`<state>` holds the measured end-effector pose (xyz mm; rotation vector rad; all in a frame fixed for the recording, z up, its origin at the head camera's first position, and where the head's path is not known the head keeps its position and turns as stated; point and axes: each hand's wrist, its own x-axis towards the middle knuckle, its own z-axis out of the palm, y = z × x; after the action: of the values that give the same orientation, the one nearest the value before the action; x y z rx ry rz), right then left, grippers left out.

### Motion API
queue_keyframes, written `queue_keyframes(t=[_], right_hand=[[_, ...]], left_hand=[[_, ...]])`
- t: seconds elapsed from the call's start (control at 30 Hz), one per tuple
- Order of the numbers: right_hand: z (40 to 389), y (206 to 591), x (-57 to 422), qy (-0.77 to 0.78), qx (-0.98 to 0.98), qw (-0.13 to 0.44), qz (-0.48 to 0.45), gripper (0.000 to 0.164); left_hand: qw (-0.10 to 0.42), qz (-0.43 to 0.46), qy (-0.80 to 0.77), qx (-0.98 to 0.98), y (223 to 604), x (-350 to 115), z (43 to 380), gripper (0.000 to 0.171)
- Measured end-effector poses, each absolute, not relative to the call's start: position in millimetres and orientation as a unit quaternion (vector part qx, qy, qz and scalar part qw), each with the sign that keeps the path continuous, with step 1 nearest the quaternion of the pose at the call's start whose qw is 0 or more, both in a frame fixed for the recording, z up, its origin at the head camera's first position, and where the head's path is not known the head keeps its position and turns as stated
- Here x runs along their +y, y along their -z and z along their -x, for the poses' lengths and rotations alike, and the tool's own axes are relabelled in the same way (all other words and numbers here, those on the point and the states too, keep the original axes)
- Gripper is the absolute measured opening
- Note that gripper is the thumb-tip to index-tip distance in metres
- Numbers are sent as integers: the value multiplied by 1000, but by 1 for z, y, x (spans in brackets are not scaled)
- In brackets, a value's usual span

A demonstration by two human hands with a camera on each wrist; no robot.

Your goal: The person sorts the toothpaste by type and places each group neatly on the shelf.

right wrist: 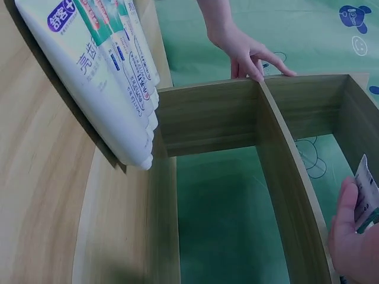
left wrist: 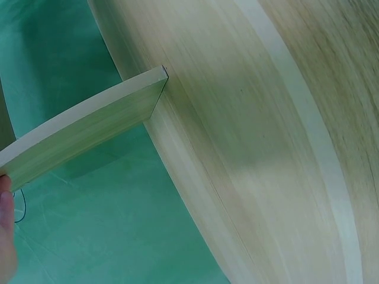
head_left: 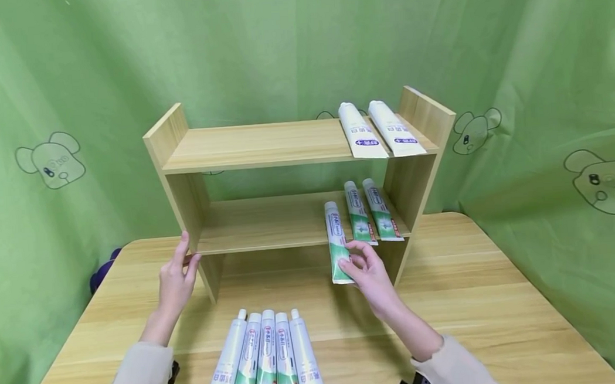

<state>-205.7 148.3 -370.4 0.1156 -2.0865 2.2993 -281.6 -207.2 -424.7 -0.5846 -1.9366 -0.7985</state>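
Observation:
My right hand (head_left: 368,276) pinches the crimped end of a white-and-green toothpaste tube (head_left: 336,231) between thumb and fingers. The tube slants cap-first over the front edge of the middle shelf, left of a similar tube (head_left: 358,209) and another tube (head_left: 377,208) lying there. In the right wrist view only part of the held tube (right wrist: 367,198) shows. My left hand (head_left: 177,277) touches the left side panel of the wooden rack (head_left: 268,241) near the middle shelf's front corner, index finger extended. The right wrist view shows this left hand (right wrist: 246,50) against the panel's edge.
Two white-and-purple tubes, a left one (head_left: 359,130) and a right one (head_left: 394,128), lie on the top shelf's right side. Several tubes (head_left: 267,359) lie side by side on the wooden table (head_left: 488,298) in front. Green curtain (head_left: 298,45) surrounds the table.

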Motion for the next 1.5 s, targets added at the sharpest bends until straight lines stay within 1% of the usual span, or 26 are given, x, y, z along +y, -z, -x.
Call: queue_keyframes(t=[0.1, 0.17, 0.23, 0.4, 0.47, 0.57, 0.7, 0.87, 1.03, 1.2, 1.37, 1.5], right_hand=[[208, 371, 149, -737, -674, 27, -37, 35], [209, 371, 150, -742, -668, 25, -42, 37], [209, 373, 152, -745, -664, 16, -60, 44], [209, 376, 157, -728, -671, -4, -143, 68], [209, 376, 158, -717, -677, -2, -164, 72], [210, 378, 159, -704, -689, 7, -172, 72], [213, 381, 159, -689, -706, 42, -157, 66], [219, 387, 158, -672, -719, 118, -134, 51], [221, 390, 154, -655, -723, 179, -127, 38], [219, 384, 146, -645, -727, 207, -109, 28], [227, 392, 143, -638, -727, 229, -107, 23], [224, 388, 138, -640, -717, 254, -107, 18]], left_hand=[[464, 237, 325, -790, 425, -207, 281, 76], [464, 236, 323, -790, 426, -207, 282, 75], [464, 235, 322, -791, 426, -207, 281, 75], [462, 237, 325, -790, 426, -207, 281, 74], [461, 238, 327, -790, 425, -207, 281, 75], [461, 236, 326, -790, 425, -208, 281, 75], [465, 238, 322, -790, 426, -208, 281, 72], [467, 239, 320, -789, 426, -208, 281, 70], [470, 240, 320, -787, 425, -208, 281, 73], [473, 242, 319, -785, 424, -208, 282, 76], [472, 244, 318, -785, 424, -208, 283, 75], [471, 245, 318, -785, 425, -208, 283, 73]])
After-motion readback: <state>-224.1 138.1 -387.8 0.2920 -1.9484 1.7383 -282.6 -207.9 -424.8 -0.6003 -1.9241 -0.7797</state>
